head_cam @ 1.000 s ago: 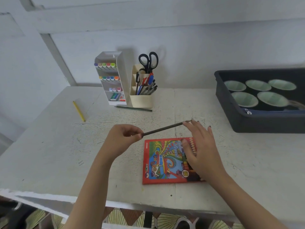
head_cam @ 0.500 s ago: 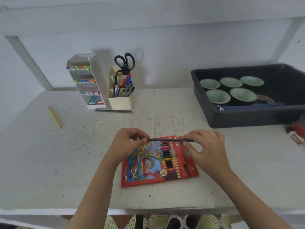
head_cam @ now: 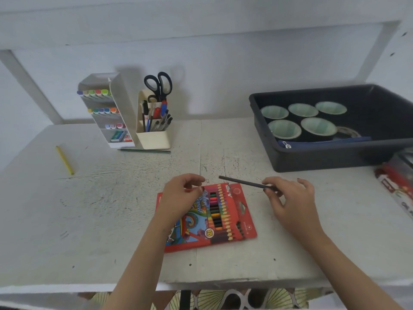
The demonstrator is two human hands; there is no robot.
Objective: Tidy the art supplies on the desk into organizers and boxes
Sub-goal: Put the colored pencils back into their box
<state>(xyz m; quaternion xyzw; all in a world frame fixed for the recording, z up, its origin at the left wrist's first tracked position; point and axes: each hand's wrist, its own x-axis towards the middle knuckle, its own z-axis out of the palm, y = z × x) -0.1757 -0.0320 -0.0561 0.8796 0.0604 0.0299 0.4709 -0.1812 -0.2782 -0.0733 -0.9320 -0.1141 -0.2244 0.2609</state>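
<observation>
A red box of coloured pencils (head_cam: 220, 218) lies flat on the white desk (head_cam: 100, 209) in front of me. My right hand (head_cam: 288, 200) pinches one end of a dark pencil (head_cam: 242, 181), which points left over the box's far edge. My left hand (head_cam: 182, 194) hovers over the box's left part with fingers loosely curled and holds nothing. A yellow pencil (head_cam: 64, 160) lies at the far left. A dark green pencil (head_cam: 144, 150) lies in front of the white organizer (head_cam: 125, 113), which holds markers, pens and scissors.
A dark grey bin (head_cam: 324, 157) with several pale green cups stands at the back right. A red-and-white packet (head_cam: 396, 186) sits at the right edge. The desk's front edge runs just below the pencil box.
My left hand has let go of the dark pencil; my right hand alone now holds it and has drawn it to the right. The view has shifted rightward.
</observation>
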